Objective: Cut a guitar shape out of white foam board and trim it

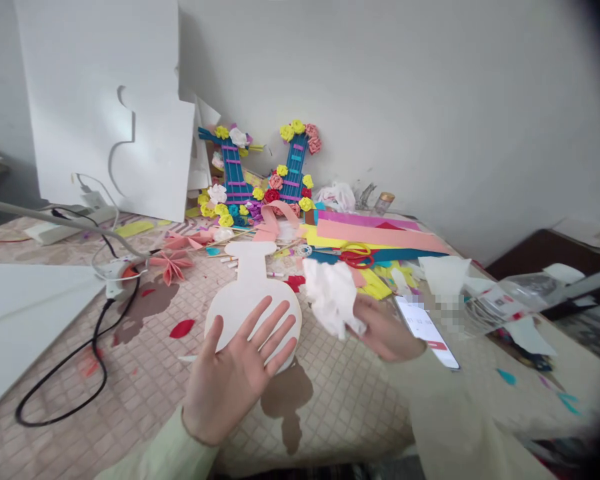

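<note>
My left hand (pixel 235 373) is held palm up with its fingers spread and nothing in it. Behind it lies a white guitar-shaped foam board cutout (pixel 245 297), partly hidden by the fingers. My right hand (pixel 387 327) grips a crumpled white tissue (pixel 333 293) to the right of the cutout, above the table. A phone (pixel 425 330) with a lit screen lies just right of that hand. Red-handled scissors (pixel 357 257) and yellow paper scraps (pixel 375 283) are behind the tissue.
Two blue guitar shapes decorated with paper flowers (pixel 237 173) lean on the wall. Strips of coloured paper (pixel 375 233) lie at the back. A black cable (pixel 97 347) loops across the left, near a white board (pixel 35 320). A clear plastic bag (pixel 510 297) is at right.
</note>
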Motion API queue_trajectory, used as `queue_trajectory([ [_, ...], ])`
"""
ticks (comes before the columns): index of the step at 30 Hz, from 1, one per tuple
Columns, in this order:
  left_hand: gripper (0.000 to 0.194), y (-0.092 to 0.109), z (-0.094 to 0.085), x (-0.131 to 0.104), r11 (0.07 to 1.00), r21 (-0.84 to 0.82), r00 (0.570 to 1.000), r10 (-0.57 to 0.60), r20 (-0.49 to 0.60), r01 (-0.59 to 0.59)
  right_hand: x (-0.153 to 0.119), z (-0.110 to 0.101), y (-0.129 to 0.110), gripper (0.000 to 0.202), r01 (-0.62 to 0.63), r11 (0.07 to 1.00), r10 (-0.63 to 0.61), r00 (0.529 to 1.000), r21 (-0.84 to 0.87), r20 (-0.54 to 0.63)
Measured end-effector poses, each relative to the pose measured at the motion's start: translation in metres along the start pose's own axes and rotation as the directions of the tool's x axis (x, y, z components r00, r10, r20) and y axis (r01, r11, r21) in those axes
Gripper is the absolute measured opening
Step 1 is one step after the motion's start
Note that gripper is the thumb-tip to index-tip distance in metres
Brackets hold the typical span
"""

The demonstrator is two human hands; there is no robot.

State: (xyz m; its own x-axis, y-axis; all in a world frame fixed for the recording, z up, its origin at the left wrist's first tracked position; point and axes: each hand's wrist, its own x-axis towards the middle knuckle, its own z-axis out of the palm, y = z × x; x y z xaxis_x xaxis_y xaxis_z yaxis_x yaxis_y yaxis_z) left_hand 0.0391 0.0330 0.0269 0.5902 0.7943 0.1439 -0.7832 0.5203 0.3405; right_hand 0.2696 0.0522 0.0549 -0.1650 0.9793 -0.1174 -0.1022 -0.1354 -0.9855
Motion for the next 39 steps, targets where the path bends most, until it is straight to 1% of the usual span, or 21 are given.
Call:
queue_trajectory([
  [3, 0.06, -0.006, 0.005, 0.003, 0.989, 0.144, 0.988, 0.003, -0.152, 0.019, -0.018, 0.02, 0.018, 0.025, -0.086, 0.977, 0.065, 0.992, 0.197, 0.11],
  [4, 0.056, -0.008, 0.005, 0.004, 0.971, 0.239, 0.976, 0.026, -0.218, 0.028, -0.02, 0.025, 0.024, 0.025, -0.095, 0.97, 0.068, 0.99, 0.226, 0.122],
  [6, 0.052, -0.015, 0.004, 0.007, 0.884, 0.466, 0.939, 0.136, -0.315, 0.029, -0.02, 0.03, 0.037, 0.025, -0.095, 0.964, 0.067, 0.991, 0.25, 0.119],
  [8, 0.059, -0.022, 0.001, 0.01, 0.768, 0.64, 0.917, 0.228, -0.327, 0.037, -0.021, 0.034, 0.045, 0.027, -0.098, 0.963, 0.069, 0.99, 0.252, 0.119],
  [9, 0.062, -0.026, 0.0, 0.011, 0.736, 0.674, 0.926, 0.21, -0.314, 0.061, -0.021, 0.035, 0.048, 0.031, -0.105, 0.961, 0.076, 0.99, 0.254, 0.121],
  [10, 0.06, -0.029, 0.0, 0.011, 0.725, 0.681, 0.939, 0.16, -0.305, 0.098, -0.023, 0.036, 0.049, 0.038, -0.115, 0.959, 0.085, 0.989, 0.259, 0.122],
  [12, 0.047, -0.033, 0.0, 0.012, 0.719, 0.672, 0.953, 0.045, -0.3, 0.177, -0.028, 0.036, 0.048, 0.054, -0.122, 0.957, 0.093, 0.989, 0.265, 0.117],
  [14, 0.035, -0.033, 0.001, 0.012, 0.683, 0.701, 0.949, 0.036, -0.312, 0.205, -0.034, 0.033, 0.045, 0.065, -0.079, 0.963, 0.056, 0.994, 0.259, 0.095],
  [15, 0.033, -0.033, 0.001, 0.011, 0.656, 0.727, 0.946, 0.059, -0.317, 0.203, -0.037, 0.032, 0.044, 0.063, -0.048, 0.972, 0.029, 0.996, 0.23, 0.084],
  [17, 0.035, -0.031, 0.001, 0.01, 0.623, 0.757, 0.947, 0.078, -0.311, 0.197, -0.042, 0.028, 0.044, 0.048, 0.013, 0.993, -0.017, 0.999, 0.119, 0.033],
  [20, 0.04, -0.029, 0.0, 0.008, 0.638, 0.751, 0.938, 0.129, -0.323, 0.171, -0.046, 0.025, 0.048, 0.025, 0.054, 0.998, -0.056, 0.987, -0.015, -0.152],
  [22, 0.042, -0.027, -0.004, 0.005, 0.649, 0.75, 0.919, 0.207, -0.335, 0.128, -0.049, 0.024, 0.053, 0.024, 0.067, 0.997, -0.071, 0.966, -0.026, -0.248],
  [23, 0.042, -0.027, -0.006, 0.003, 0.654, 0.747, 0.912, 0.224, -0.343, 0.12, -0.051, 0.024, 0.055, 0.025, 0.07, 0.997, -0.076, 0.962, -0.033, -0.263],
  [25, 0.035, -0.025, -0.012, 0.0, 0.656, 0.749, 0.908, 0.25, -0.337, 0.097, -0.053, 0.024, 0.057, 0.029, 0.07, 0.996, -0.084, 0.963, -0.064, -0.256],
  [26, 0.025, -0.023, -0.014, -0.002, 0.642, 0.763, 0.911, 0.272, -0.309, 0.067, -0.055, 0.024, 0.058, 0.03, 0.067, 0.995, -0.083, 0.964, -0.073, -0.254],
  [28, 0.006, -0.021, -0.016, -0.004, 0.589, 0.808, 0.922, 0.323, -0.213, -0.02, -0.057, 0.025, 0.057, 0.03, 0.057, 0.997, -0.07, 0.964, -0.06, -0.258],
  [30, 0.003, -0.018, -0.013, -0.004, 0.53, 0.846, 0.928, 0.337, -0.16, -0.047, -0.058, 0.027, 0.055, 0.031, 0.044, 0.999, -0.049, 0.969, -0.025, -0.241],
  [33, 0.014, -0.018, -0.005, -0.002, 0.478, 0.87, 0.927, 0.26, -0.27, 0.119, -0.06, 0.032, 0.05, 0.035, -0.009, 0.999, 0.004, 0.988, -0.031, -0.156],
  [36, 0.025, -0.021, -0.003, 0.001, 0.473, 0.84, 0.883, 0.232, -0.408, 0.264, -0.064, 0.036, 0.047, 0.027, -0.058, 0.993, 0.046, 0.992, -0.102, -0.115],
  [38, 0.025, -0.023, -0.004, 0.001, 0.494, 0.828, 0.864, 0.259, -0.432, 0.266, -0.067, 0.038, 0.047, 0.032, -0.046, 0.99, 0.029, 0.991, -0.134, -0.128],
  [39, 0.021, -0.023, -0.005, 0.0, 0.492, 0.844, 0.859, 0.316, -0.403, 0.215, -0.068, 0.039, 0.047, 0.034, -0.036, 0.989, 0.016, 0.991, -0.144, -0.136],
])
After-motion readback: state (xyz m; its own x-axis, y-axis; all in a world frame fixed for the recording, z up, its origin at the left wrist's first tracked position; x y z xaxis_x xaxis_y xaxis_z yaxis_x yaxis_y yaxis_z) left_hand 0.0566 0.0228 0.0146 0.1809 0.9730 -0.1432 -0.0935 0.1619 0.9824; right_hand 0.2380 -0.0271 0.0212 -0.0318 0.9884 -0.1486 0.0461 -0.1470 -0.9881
